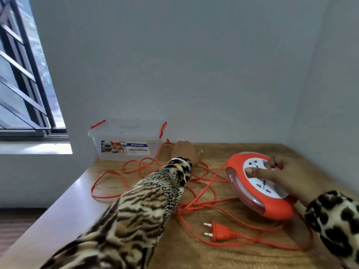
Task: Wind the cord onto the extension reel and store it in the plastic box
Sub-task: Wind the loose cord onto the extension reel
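An orange extension reel with a white socket face sits tilted on the right of the wooden table. My right hand grips its top, thumb across the white face and fingers curled at the far rim. The orange cord lies in loose tangled loops across the table. Its two-pin plug rests near the front. My left hand reaches far across and holds a strand of cord by the wall, next to the clear plastic box.
The box has a closed lid with orange latches and stands at the table's back left corner against the grey wall. A window with bars is on the left. The table's left edge drops to the floor.
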A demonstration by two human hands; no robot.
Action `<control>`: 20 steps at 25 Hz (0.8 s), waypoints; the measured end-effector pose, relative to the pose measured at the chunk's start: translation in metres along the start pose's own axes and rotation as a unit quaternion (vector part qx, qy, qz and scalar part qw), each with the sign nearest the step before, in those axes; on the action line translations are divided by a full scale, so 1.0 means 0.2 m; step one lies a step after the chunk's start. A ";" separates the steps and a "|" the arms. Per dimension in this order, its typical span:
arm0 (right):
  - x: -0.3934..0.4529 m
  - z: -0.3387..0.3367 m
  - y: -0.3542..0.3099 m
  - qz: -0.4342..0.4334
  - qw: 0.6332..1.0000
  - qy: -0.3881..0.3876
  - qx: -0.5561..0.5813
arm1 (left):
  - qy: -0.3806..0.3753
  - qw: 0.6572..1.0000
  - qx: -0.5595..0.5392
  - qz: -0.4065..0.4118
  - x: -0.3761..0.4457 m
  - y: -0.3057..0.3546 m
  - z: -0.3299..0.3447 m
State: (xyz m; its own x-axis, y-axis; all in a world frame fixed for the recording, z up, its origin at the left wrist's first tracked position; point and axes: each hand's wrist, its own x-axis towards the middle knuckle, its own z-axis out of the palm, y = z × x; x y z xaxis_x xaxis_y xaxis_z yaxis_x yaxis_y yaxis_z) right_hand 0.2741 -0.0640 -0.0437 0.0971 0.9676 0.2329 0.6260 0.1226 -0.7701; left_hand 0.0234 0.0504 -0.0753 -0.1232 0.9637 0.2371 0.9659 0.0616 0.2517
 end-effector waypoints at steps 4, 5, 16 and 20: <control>0.04 0.07 0.13 -0.024 0.999 0.025 0.021 | 0.005 0.993 -0.006 -0.121 0.12 0.05 0.13; 0.05 0.08 0.15 -0.030 0.999 0.033 0.026 | 0.012 0.994 -0.008 -0.104 0.14 0.05 0.15; 0.08 0.12 0.19 -0.023 0.999 0.038 0.024 | 0.016 0.993 -0.059 0.098 0.00 0.03 0.10; 0.12 0.15 0.15 0.008 1.000 0.008 -0.014 | 0.081 0.994 -0.072 0.020 0.02 0.01 0.01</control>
State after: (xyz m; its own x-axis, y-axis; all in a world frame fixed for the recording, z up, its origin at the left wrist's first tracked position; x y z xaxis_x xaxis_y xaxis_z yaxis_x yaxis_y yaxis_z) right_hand 0.2722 -0.0297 -0.0781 0.1203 0.9657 0.2303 0.6464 0.0999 -0.7565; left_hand 0.0256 0.0556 -0.0765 -0.1321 0.9094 0.3943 0.9292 -0.0249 0.3688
